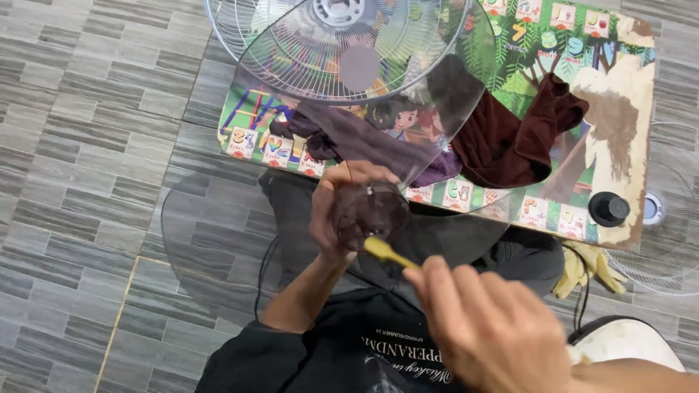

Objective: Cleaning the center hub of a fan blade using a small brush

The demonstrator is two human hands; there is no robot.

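My left hand grips the dark round hub of a clear, smoky plastic fan blade, held over my lap. Its see-through lobes spread left over the tiles and up over the mat. My right hand is closed on a yellow toothbrush, whose head touches the lower rim of the hub. I sit in dark clothes on the floor.
A colourful children's mat lies ahead on grey floor tiles. On it are a wire fan grille, a purple cloth, a maroon cloth and a black knob. Yellow gloves and a second grille lie at the right.
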